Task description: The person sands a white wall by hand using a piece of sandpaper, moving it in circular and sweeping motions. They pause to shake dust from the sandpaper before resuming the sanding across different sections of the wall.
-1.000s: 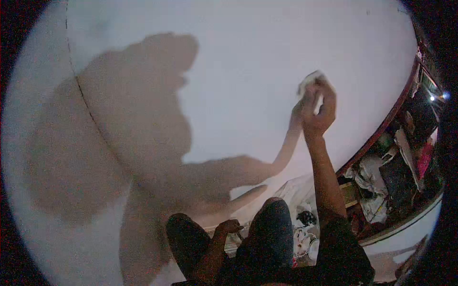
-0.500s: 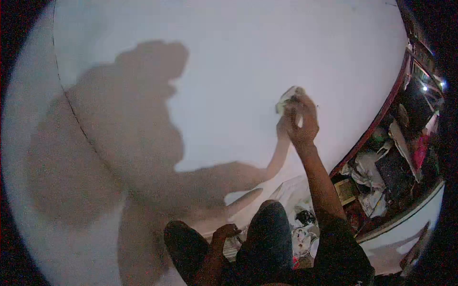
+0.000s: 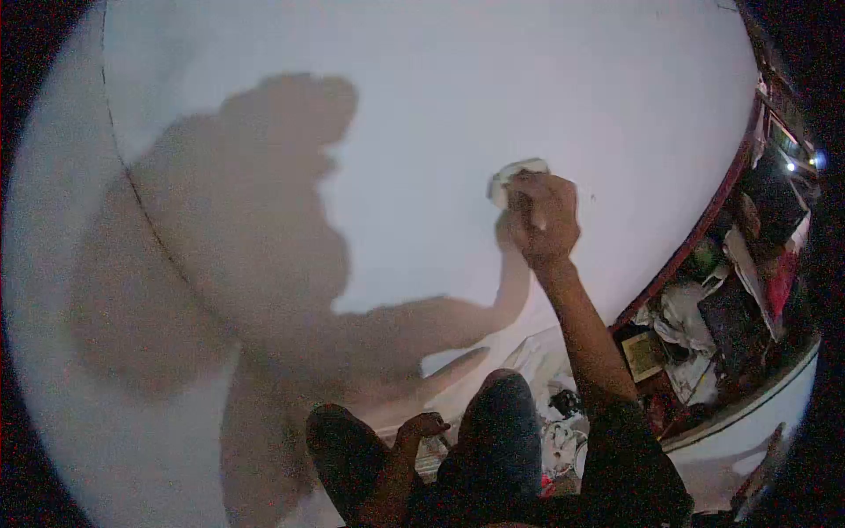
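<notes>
My right hand [image 3: 547, 220] is closed around a crumpled white cloth [image 3: 519, 167] and holds it at a broad white panel [image 3: 422, 150]. The cloth shows above and left of the fingers; its far side is hidden, and whether it is paper or fabric is hard to tell. Low between my knees, my left hand [image 3: 422, 429] is curled near my left thigh. Its fingers are bent, and what they hold, if anything, cannot be made out.
A large shadow of my head and arm falls across the panel's left. A thin dark seam curves down that side. Beyond the red edge strip [image 3: 695, 238] on the right lie plastic sheets [image 3: 685, 317] and assorted clutter. White containers [image 3: 562, 444] stand beside my right knee.
My right hand has shifted slightly left with the cloth, and its knuckles have turned more toward me. The left hand has hardly moved.
</notes>
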The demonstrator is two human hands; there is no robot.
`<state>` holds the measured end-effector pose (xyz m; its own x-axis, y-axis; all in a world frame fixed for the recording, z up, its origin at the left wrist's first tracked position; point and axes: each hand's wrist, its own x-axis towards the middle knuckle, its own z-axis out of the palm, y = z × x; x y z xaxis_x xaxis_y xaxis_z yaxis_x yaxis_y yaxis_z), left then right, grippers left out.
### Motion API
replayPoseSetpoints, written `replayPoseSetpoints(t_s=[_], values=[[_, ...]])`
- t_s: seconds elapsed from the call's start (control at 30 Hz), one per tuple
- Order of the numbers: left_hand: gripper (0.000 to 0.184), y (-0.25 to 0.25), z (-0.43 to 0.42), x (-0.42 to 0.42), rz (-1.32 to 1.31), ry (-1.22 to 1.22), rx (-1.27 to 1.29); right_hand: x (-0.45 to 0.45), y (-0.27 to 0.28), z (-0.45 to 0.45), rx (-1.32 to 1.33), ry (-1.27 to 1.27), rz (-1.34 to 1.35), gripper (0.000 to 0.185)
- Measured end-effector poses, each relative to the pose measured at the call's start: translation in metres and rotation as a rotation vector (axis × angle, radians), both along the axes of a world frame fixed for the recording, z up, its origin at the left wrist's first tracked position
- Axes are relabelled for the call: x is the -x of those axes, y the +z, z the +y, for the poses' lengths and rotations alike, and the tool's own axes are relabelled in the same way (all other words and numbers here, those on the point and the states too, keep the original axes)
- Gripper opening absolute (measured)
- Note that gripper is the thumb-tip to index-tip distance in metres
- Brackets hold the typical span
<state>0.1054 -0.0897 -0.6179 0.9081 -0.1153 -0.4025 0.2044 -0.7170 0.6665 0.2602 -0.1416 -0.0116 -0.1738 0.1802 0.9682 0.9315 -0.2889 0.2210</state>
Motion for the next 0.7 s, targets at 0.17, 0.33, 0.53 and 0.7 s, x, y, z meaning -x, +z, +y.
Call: replayPoseSetpoints(t_s=[0.17,0.33,0.53,0.7], values=[[0.059,-0.003,0.002,0.007,-0.014,0.017,0.007,-0.042,0.033,-0.006,-0.41,0.002,0.184,0.009],[0.06,-0.002,-0.003,0.005,-0.037,0.032,-0.003,-0.014,0.054,0.011,-0.435,0.03,0.211,0.008],[0.065,0.035,-0.01,0.01,0.04,0.144,0.028,0.008,0.002,0.013,0.066,0.124,-0.063,0.014],[0.066,0.026,-0.011,0.005,0.019,0.088,0.043,-0.052,0.027,-0.017,-0.273,0.026,0.087,0.017]])
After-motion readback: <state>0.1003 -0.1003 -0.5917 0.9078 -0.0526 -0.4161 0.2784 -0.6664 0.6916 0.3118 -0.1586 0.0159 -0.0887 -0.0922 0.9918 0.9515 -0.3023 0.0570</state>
